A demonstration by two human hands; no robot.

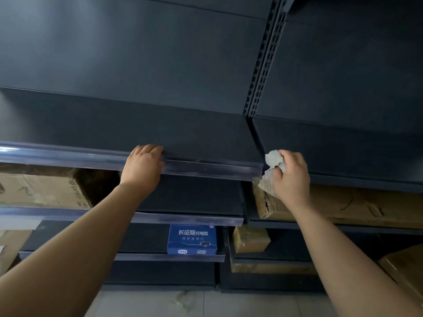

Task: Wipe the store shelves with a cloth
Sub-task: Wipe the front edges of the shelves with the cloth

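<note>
Gripping shelf [206, 136] edge mid-frame with curled left hand [143, 165]; clutching crumpled cloth [273, 160] at right in right hand [290, 177]

We're in a shop here: dark metal shelves [160, 133] tiered off a slotted upright [263, 65], clear price-label strips [68, 154] along their front edges, cardboard cartons [41, 188] stowed below, a blue boxed charger [191, 239] on a lower shelf.

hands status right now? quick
Left hand: fingers curled over the clear price strip, gripping it.
Right hand: holding the crumpled cloth.
</note>
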